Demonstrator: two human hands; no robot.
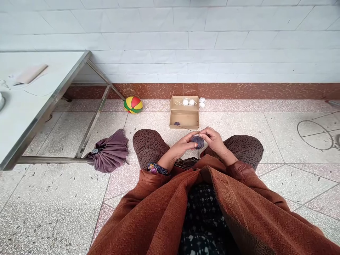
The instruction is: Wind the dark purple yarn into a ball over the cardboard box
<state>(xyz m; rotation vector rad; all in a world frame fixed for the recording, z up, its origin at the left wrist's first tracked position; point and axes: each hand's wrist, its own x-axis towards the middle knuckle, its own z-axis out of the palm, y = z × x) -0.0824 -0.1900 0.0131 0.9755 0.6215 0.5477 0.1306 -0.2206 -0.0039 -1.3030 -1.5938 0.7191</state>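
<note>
Between my knees, my left hand is closed around a ball of dark purple-grey yarn, its thumb on the near side and fingers over the far side. My right hand sits just to the right of the ball, thumb and fingertips pinched together at its upper edge, on what looks like the yarn strand. A thin dark strand runs from the ball toward an open cardboard box on the floor ahead. Inside that box's near half lies a smaller dark purple yarn ball.
White yarn balls lie in the box's lid, and more white balls are beside it. A colourful ball and a folded purple umbrella are on the left near a metal-framed table. A wire ring stand is at right.
</note>
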